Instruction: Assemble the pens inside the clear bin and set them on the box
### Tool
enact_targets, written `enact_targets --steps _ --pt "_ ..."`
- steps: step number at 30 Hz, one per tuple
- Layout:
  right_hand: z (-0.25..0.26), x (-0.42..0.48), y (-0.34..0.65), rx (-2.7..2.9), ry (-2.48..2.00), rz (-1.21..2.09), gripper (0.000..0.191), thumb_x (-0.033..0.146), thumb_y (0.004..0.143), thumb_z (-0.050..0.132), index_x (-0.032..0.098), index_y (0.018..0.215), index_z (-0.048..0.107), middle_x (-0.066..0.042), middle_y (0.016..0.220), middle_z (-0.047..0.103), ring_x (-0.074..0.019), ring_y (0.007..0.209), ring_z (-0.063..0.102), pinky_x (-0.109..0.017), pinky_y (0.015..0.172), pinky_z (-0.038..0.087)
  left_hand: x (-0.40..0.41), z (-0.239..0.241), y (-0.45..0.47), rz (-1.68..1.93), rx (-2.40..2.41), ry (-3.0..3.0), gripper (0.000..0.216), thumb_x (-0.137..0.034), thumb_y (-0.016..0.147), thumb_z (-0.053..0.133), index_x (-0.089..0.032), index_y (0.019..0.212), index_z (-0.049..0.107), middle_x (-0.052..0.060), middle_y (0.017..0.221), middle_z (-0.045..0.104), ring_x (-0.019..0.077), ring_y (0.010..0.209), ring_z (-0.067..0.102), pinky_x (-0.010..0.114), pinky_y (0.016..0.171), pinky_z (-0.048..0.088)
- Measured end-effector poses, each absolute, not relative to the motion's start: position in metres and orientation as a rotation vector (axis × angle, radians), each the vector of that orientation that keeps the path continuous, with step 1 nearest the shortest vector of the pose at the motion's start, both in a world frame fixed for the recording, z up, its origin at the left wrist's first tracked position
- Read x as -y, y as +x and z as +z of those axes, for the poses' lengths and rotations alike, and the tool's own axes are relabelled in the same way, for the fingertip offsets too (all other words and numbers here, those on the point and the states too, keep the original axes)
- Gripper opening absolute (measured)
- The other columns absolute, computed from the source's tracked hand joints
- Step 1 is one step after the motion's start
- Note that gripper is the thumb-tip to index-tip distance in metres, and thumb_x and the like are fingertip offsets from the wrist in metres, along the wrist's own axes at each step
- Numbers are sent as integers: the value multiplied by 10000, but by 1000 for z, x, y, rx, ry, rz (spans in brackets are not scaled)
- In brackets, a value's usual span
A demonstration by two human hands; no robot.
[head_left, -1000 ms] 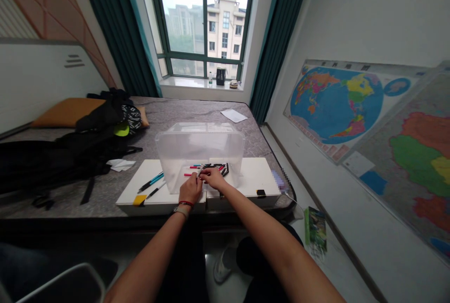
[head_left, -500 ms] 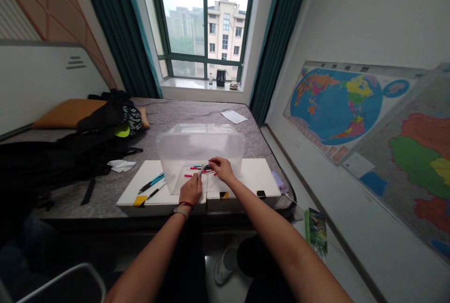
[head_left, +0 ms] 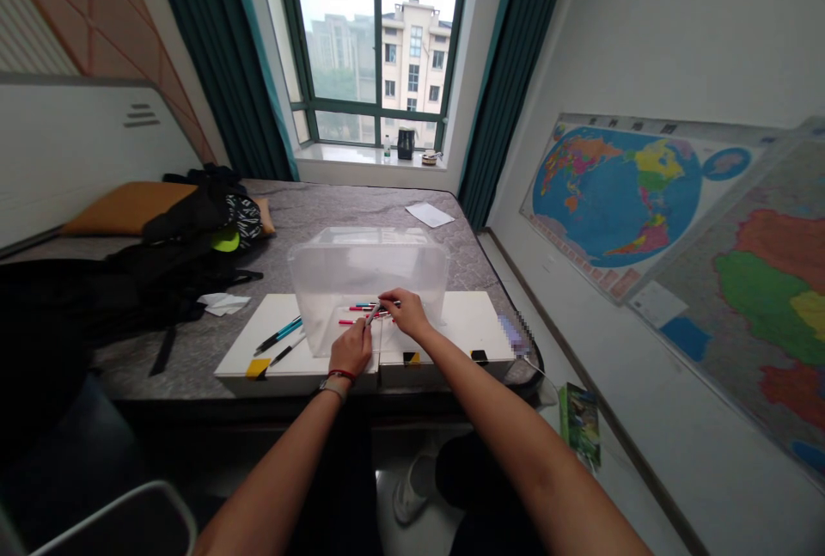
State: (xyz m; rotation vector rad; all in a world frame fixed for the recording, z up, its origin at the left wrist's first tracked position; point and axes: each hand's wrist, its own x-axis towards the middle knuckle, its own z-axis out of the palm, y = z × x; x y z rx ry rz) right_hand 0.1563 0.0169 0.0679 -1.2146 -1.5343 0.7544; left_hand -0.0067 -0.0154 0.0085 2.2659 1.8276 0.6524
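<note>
On two white boxes [head_left: 473,324] at the edge of a grey bed [head_left: 271,204]: clear plastic bin [head_left: 370,268]; red pens [head_left: 349,321], near the hands; blue pens [head_left: 279,333], left of the bin. Left hand [head_left: 350,352]: closed around a slim pale pen-like piece [head_left: 372,314], tilted. Right hand [head_left: 407,313]: fingers bent in at its upper end, too small to tell whether gripping.

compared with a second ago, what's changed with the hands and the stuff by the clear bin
The right hand has moved forward and slightly right, away from the left hand, to near the far end of the slim pale item; whether they touch is unclear. The left hand's grip on the item stays about where it was. The clear bin and blue pens have not visibly moved.
</note>
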Motion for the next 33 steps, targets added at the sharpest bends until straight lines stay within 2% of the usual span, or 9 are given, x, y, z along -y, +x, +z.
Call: enact_targets --steps 4,12,22,28,33 --pt "70 -16 154 1505 -1191 835 118 176 729 738 263 805 761 -26 849 713 -219 905 631 -361 942 421 15 9 -7 676 -1819 2255 294 -328 985 302 -204 1118 533 86 949 685 211 875 641 286 698 394" --pt "74 -15 155 1677 -1199 808 156 176 753 698 263 853 779 -25 858 734 -226 865 640 -376 919 439 14 3 -9 719 -1808 2260 291 -351 991 305 -216 1108 535 72 928 684 202 842 641 273 668 374" --pt "100 -37 159 2111 -1197 774 242 74 717 657 230 841 794 -10 731 740 -195 703 672 -291 712 491 14 2 -10 849 -1740 2316 287 -352 978 354 -222 1099 580 69 1067 632 188 916 612 269 713 407" --pt "120 -56 164 2338 -1471 479 281 102 768 635 185 1005 761 -54 895 754 -178 813 683 -244 766 478 13 -2 -11 862 -1792 2292 308 -343 981 358 -214 1134 592 74 1110 603 180 905 610 266 674 412" --pt "103 -60 167 2596 -1812 380 223 148 752 654 187 940 769 -102 946 745 -222 892 683 -243 747 478 11 -5 -12 908 -1779 2292 314 -338 979 367 -223 1156 600 70 1116 592 172 874 604 261 648 411"
